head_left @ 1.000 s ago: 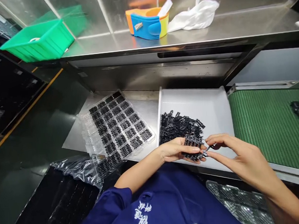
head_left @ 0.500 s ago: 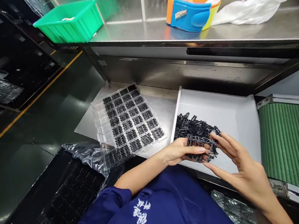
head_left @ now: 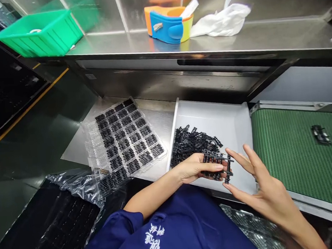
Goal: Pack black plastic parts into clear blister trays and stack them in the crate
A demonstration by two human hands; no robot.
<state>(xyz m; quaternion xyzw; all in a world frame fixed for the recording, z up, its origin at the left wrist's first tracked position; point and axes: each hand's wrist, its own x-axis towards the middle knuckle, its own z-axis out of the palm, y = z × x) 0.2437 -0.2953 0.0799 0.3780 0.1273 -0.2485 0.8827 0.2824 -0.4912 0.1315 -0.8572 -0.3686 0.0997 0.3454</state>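
At ten o'clock from the left hand (head_left: pixel 197 169), a gridded clear plastic tray (head_left: pixel 131 134), its cells filled with black pieces, lies on the brushed-steel tabletop (head_left: pixel 165 117), one near corner jutting past the edge. Twelve o'clock has a loose heap of thin black plastic pieces (head_left: pixel 194 139) inside a white smooth-walled bin (head_left: pixel 215 115), and above it a steel shelf (head_left: pixel 115 44) with a blue, orange and yellow container (head_left: pixel 167 29). A ribbed green belt (head_left: pixel 294 176) flanks the bin at three o'clock. Over the bin's near side, the left hand grips a bundle of slotted black pieces (head_left: pixel 212 156); the right hand (head_left: pixel 268 189), other fingers spread, pinches a slim black piece (head_left: pixel 228 170) end to end at the bundle's three o'clock side.
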